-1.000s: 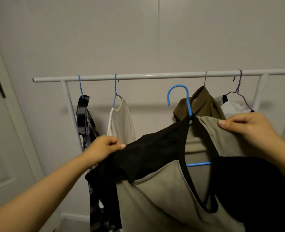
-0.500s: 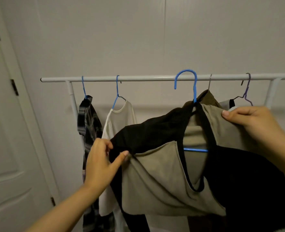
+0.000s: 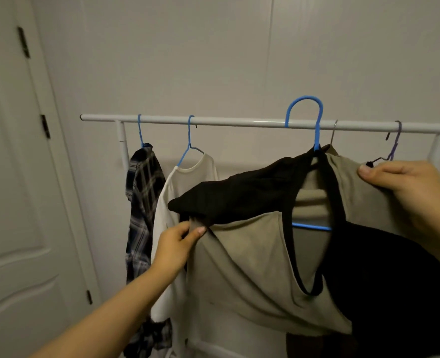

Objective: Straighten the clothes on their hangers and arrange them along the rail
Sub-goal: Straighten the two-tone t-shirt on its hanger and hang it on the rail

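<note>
A white rail [image 3: 213, 122] is running across the frame from 9 to 3 o'clock. A blue hanger [image 3: 314, 130] carrying a tan-and-black garment [image 3: 252, 267] is rising above the rail at 1 o'clock. The left hand [image 3: 173, 245] is pinching the garment's edge near centre; the right hand [image 3: 405, 187] is gripping its shoulder at 3 o'clock. A plaid shirt [image 3: 141, 202] and a cream top [image 3: 185, 182] are hanging at 9 o'clock.

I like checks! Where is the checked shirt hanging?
The checked shirt hangs at the left end of the white rail, on a blue hanger, just left of the cream top and near the door.
</note>
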